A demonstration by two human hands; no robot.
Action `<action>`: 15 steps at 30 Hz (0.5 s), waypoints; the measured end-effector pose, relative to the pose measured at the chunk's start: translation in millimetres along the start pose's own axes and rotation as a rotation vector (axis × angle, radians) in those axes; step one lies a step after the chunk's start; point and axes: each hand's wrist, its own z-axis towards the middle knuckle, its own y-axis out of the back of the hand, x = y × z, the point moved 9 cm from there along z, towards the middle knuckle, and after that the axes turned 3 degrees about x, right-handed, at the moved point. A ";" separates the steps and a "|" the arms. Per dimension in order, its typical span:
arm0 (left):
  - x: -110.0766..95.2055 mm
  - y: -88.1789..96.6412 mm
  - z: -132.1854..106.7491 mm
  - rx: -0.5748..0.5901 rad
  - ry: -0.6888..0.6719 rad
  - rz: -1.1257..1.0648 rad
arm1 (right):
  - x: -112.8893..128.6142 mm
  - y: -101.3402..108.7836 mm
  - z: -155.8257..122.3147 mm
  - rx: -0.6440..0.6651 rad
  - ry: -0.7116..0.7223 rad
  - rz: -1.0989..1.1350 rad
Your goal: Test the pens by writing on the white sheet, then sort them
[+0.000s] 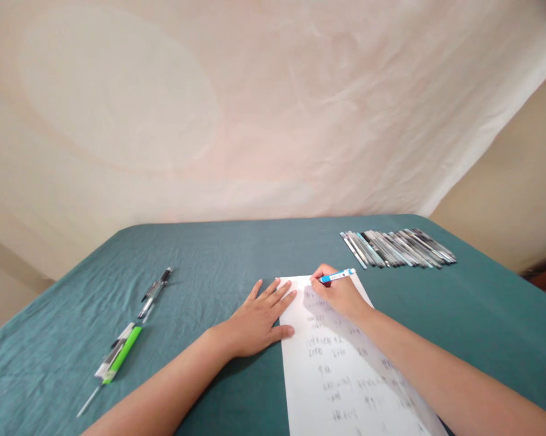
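Note:
A white sheet of paper [300,375] with several lines of dark handwriting lies lengthwise in front of me. My left hand [261,318] rests flat with fingers spread, its fingertips and thumb on the paper's left edge. Near the top of the sheet, my right hand [339,293] grips a blue and white pen [339,276]. The pen slants up to the right, and its tip is hidden behind my fingers, so contact with the paper cannot be made out.
Many pens [397,248] lie side by side in a row at the back right. To the left lie a few black and clear pens [155,293] and a bright green item [122,355] beside white and grey pieces. A dark green cloth [227,254] covers the table, and pale fabric [273,121] hangs behind it.

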 end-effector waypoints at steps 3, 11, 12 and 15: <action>-0.7 0.6 -0.3 0.004 0.000 -0.004 | 0.6 -0.8 -0.2 0.009 0.001 0.000; 0.3 1.0 0.1 0.008 0.005 -0.013 | 2.2 2.6 -0.6 -0.007 -0.005 -0.013; 0.5 0.6 0.2 0.009 0.003 -0.013 | 2.0 4.0 -0.4 -0.020 -0.005 -0.019; 1.0 -0.6 0.5 0.005 -0.004 -0.011 | 2.6 7.3 0.8 -0.041 0.007 -0.010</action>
